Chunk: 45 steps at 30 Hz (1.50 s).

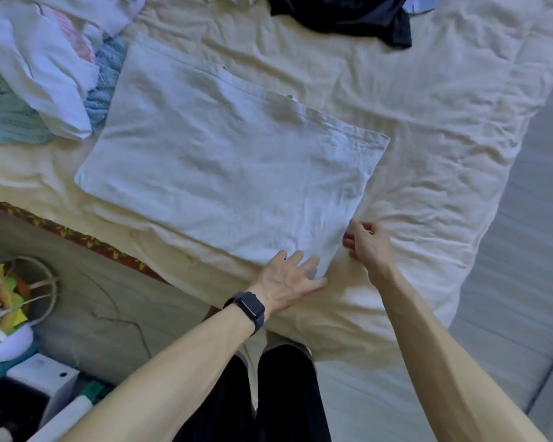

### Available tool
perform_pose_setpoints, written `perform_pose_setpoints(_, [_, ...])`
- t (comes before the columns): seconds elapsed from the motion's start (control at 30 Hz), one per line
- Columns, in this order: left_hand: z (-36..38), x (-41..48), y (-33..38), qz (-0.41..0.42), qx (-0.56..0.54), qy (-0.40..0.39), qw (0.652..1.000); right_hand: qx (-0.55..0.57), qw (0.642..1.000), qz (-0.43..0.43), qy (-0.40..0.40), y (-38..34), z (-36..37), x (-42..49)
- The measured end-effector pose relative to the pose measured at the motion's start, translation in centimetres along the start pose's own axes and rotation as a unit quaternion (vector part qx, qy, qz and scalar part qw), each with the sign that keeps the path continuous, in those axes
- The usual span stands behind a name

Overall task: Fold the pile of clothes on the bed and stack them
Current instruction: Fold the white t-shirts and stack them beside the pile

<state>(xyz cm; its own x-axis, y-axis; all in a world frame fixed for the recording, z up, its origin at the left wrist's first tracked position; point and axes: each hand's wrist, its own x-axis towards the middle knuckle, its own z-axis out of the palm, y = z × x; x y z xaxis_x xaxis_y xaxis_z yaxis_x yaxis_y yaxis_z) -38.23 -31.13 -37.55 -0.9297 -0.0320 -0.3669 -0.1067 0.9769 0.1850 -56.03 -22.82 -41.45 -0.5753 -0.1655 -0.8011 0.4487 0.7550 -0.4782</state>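
Observation:
A white garment [224,167] lies flat on the bed [428,129] as a large folded rectangle. My left hand [291,279], with a dark watch on the wrist, rests with straight spread fingers on the garment's near corner. My right hand [364,242] has curled fingers at the garment's near right edge and appears to pinch the cloth there. A heap of unfolded clothes [42,74], white, pink-printed and light blue knit, lies at the far left. A dark navy garment [348,17] lies at the far edge of the bed.
The bed's cream sheet is wrinkled, with bare sheet to the right of the garment. The left bed edge has a patterned trim [77,237]. On the floor at left stand a wire basket with colourful items [10,295] and boxes [45,378]. A cable [122,320] trails there.

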Motion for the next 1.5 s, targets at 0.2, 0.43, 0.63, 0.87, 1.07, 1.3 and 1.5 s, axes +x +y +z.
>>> perform_pose_setpoints(0.2, [0.5,1.6,1.8,-0.025,0.061,0.006,0.998,0.028,1.0,-0.002,-0.002,0.9,-0.1,0.5])
perform_pose_setpoints(0.43, [-1.1,1.6,2.0,-0.037,-0.006,-0.069,0.997,0.053,0.999,0.004,0.0,1.0,-0.2,0.4])
perform_pose_setpoints(0.63, [-3.6,-0.3,-0.7,-0.215,-0.316,0.008,0.924,0.079,0.993,0.048,-0.073,-1.9,-0.9,0.0])
perform_pose_setpoints(0.87, [-6.5,-2.5,-5.4,-0.337,-0.654,0.122,0.666,0.102,0.983,0.072,-0.134,-9.1,0.9,0.0])
perform_pose_setpoints(1.07, [-7.7,-4.0,-9.4,-0.327,-0.72,0.131,0.598,0.079,0.992,0.09,-0.033,-14.0,4.8,0.5])
perform_pose_setpoints(1.3, [-5.7,-8.6,-16.8,-0.345,-0.731,0.149,0.57,0.072,0.995,0.055,0.047,-20.1,10.9,-0.8])
perform_pose_setpoints(1.5, [-2.2,-15.6,-24.6,-0.482,-0.693,0.228,0.485,-0.148,0.982,-0.075,0.085,-27.7,25.2,-3.4])
